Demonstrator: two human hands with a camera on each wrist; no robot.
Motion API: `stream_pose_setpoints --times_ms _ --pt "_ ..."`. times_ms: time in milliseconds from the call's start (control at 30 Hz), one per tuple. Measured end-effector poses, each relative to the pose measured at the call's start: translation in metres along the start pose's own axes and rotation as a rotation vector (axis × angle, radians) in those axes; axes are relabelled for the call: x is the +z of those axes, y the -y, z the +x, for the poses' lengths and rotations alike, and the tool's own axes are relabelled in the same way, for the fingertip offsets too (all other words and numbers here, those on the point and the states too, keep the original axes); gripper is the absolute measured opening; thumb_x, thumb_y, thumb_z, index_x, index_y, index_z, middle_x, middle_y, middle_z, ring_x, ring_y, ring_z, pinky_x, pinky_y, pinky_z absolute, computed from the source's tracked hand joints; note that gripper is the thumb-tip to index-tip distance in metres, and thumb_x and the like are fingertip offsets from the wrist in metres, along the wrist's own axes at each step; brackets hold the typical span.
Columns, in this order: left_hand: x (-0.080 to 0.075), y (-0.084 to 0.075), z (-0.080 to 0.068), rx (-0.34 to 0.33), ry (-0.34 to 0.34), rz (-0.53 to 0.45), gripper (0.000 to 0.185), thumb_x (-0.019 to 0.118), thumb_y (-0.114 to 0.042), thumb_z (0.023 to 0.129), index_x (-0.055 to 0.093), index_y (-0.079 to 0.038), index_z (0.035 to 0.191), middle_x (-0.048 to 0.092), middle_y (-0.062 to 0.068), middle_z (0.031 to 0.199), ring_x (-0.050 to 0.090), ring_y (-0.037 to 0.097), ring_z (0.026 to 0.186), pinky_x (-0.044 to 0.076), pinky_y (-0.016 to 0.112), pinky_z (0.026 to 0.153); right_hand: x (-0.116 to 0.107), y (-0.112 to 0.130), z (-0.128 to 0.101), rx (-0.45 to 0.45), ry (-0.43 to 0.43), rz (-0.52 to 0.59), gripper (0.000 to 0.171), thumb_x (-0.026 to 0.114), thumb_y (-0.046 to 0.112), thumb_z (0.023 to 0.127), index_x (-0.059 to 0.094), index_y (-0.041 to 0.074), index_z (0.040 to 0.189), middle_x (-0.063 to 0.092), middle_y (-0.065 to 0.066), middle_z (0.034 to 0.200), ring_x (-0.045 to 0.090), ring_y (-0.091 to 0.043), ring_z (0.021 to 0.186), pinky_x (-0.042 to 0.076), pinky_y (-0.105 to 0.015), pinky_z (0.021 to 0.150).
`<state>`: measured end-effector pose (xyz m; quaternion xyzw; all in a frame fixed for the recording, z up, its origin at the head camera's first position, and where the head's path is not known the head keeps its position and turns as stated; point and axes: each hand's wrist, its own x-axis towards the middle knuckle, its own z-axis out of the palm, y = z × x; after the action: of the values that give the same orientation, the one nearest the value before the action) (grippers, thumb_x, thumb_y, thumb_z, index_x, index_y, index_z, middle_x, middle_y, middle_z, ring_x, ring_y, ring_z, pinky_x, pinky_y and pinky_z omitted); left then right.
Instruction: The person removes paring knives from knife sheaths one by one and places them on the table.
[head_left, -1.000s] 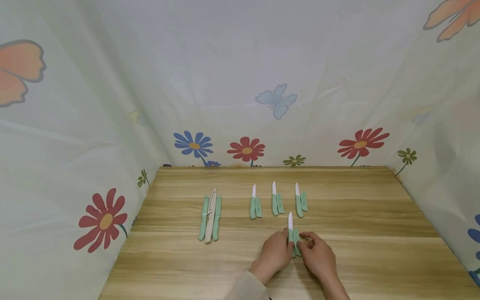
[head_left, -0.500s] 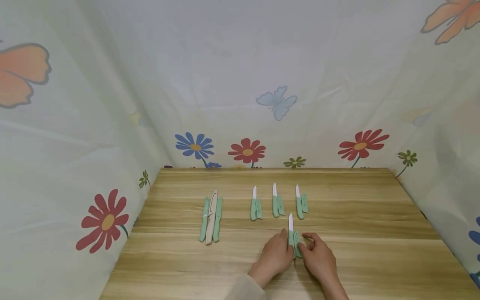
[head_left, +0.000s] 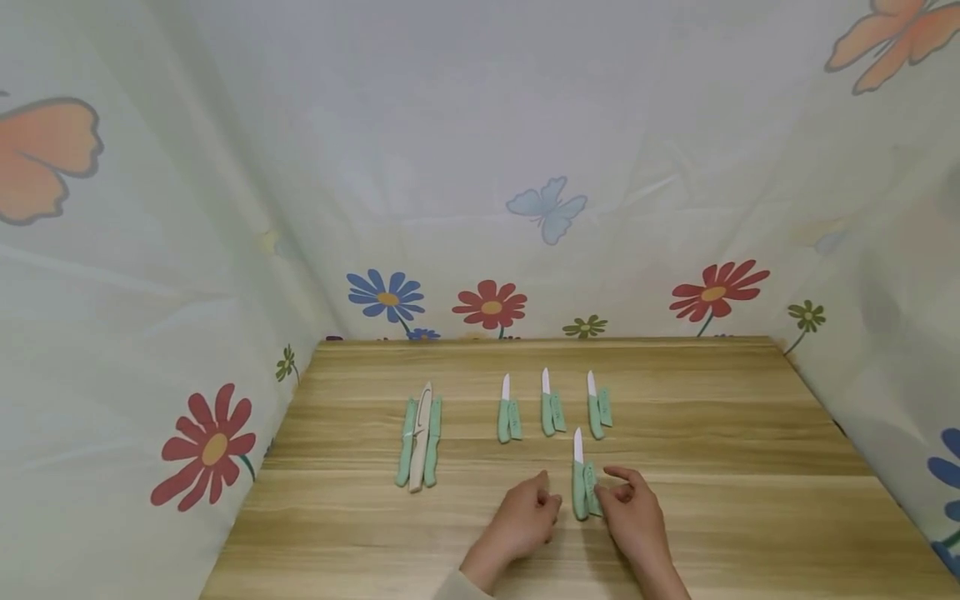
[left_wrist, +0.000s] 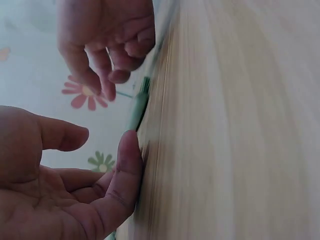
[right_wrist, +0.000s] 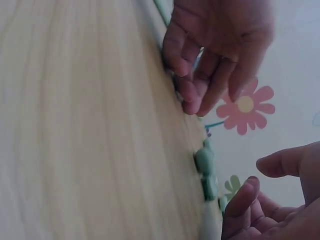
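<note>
In the head view, a green-handled paring knife (head_left: 579, 487) with a white blade lies on the table, tip pointing away. Against its right side lies a green blade sheath (head_left: 592, 487). My left hand (head_left: 521, 517) hovers left of the knife, apart from it, thumb and forefinger spread in the left wrist view. On the other side, my right hand (head_left: 634, 517) has its fingertips right at the sheath's edge. The right wrist view shows its thumb (right_wrist: 280, 162) and forefinger parted, with the green ends of the knife (right_wrist: 204, 161) and sheath (right_wrist: 210, 188) beyond.
Farther back stand three similar knife-and-sheath pairs in a row: left pair (head_left: 504, 419), middle pair (head_left: 548, 415), right pair (head_left: 595, 417). At left, a beige knife-shaped piece (head_left: 422, 437) lies between two green ones (head_left: 406, 450). Flowered curtains (head_left: 450, 167) border the wooden table (head_left: 712, 467).
My left hand has let go of the knife and drawn back to the left. My right hand stays beside the sheath; knife and sheath lie nearly as before.
</note>
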<state>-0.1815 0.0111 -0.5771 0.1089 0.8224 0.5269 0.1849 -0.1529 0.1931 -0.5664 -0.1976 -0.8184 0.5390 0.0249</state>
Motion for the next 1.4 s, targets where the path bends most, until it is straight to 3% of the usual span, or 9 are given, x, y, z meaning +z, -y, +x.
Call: stream_pose_setpoints --times_ms 133,300,400,533,733,933,1133,1267,1400 --pt "-0.018 0.003 -0.008 -0.005 -0.051 -0.007 0.059 0.056 -0.025 0.107 0.039 0.009 0.153 0.065 0.001 0.080 0.059 0.010 0.059 0.049 0.026 0.051 0.008 0.013 -0.008 0.018 0.077 0.174 0.037 0.067 0.010 0.098 0.060 0.004 0.134 0.058 0.001 0.076 0.050 -0.009 0.055 0.045 -0.022 0.049" --pt "-0.042 0.006 -0.018 0.020 -0.204 0.094 0.054 0.055 -0.025 0.106 0.048 0.007 0.148 0.070 0.010 0.113 0.069 0.020 0.096 0.060 0.039 0.082 0.027 0.030 -0.019 0.049 0.203 0.321 0.037 0.065 0.006 0.097 0.060 0.001 0.133 0.062 -0.004 0.078 0.055 -0.012 0.062 0.051 -0.024 0.053" --pt "-0.054 0.007 -0.024 0.002 -0.299 0.110 0.053 0.055 -0.025 0.106 0.048 0.006 0.149 0.062 0.018 0.136 0.061 0.035 0.126 0.053 0.055 0.104 0.040 0.037 -0.023 0.065 0.266 0.380 0.037 0.065 0.006 0.096 0.060 -0.002 0.132 0.065 -0.006 0.079 0.058 -0.014 0.065 0.054 -0.026 0.056" --pt "-0.069 0.009 -0.030 -0.030 -0.409 0.108 0.055 0.056 -0.024 0.105 0.045 0.005 0.151 0.044 0.028 0.156 0.041 0.049 0.145 0.037 0.067 0.116 0.055 0.045 -0.025 0.067 0.331 0.435 0.039 0.065 0.008 0.097 0.059 -0.004 0.134 0.068 -0.007 0.083 0.063 -0.016 0.070 0.057 -0.026 0.060" --pt "-0.084 0.015 -0.034 -0.036 -0.499 0.112 0.058 0.058 -0.020 0.104 0.042 0.009 0.152 0.031 0.033 0.162 0.030 0.052 0.150 0.030 0.069 0.119 0.079 0.059 -0.023 0.014 0.437 0.514 0.047 0.057 0.018 0.104 0.052 -0.008 0.143 0.073 -0.016 0.109 0.072 -0.023 0.099 0.063 -0.030 0.083" --pt "-0.087 0.021 -0.033 -0.042 -0.524 0.110 0.058 0.058 -0.018 0.103 0.041 0.010 0.151 0.029 0.035 0.162 0.029 0.051 0.151 0.029 0.067 0.121 0.101 0.069 -0.022 -0.012 0.536 0.576 0.054 0.045 0.024 0.110 0.041 -0.013 0.149 0.062 -0.030 0.138 0.068 -0.029 0.122 0.058 -0.037 0.101" --pt "-0.088 0.021 -0.034 -0.055 -0.538 0.122 0.059 0.059 -0.017 0.102 0.041 0.010 0.151 0.028 0.034 0.163 0.027 0.051 0.152 0.028 0.068 0.121 0.122 0.074 -0.021 0.005 0.597 0.623 0.059 0.040 0.029 0.111 0.036 -0.014 0.151 0.051 -0.033 0.149 0.063 -0.027 0.129 0.050 -0.042 0.113" --pt "-0.088 0.020 -0.033 -0.059 -0.542 0.125 0.059 0.058 -0.018 0.102 0.042 0.010 0.151 0.029 0.035 0.162 0.027 0.051 0.152 0.028 0.067 0.121 0.136 0.078 -0.019 0.024 0.619 0.626 0.065 0.042 0.038 0.110 0.038 -0.012 0.152 0.049 -0.030 0.153 0.055 -0.033 0.139 0.045 -0.043 0.118" --pt "-0.089 0.020 -0.032 -0.049 -0.540 0.123 0.058 0.059 -0.016 0.101 0.043 0.010 0.150 0.030 0.037 0.160 0.028 0.052 0.151 0.028 0.067 0.121 0.147 0.079 -0.018 0.015 0.640 0.619 0.068 0.042 0.042 0.109 0.038 -0.010 0.153 0.044 -0.028 0.157 0.043 -0.040 0.148 0.032 -0.052 0.125"
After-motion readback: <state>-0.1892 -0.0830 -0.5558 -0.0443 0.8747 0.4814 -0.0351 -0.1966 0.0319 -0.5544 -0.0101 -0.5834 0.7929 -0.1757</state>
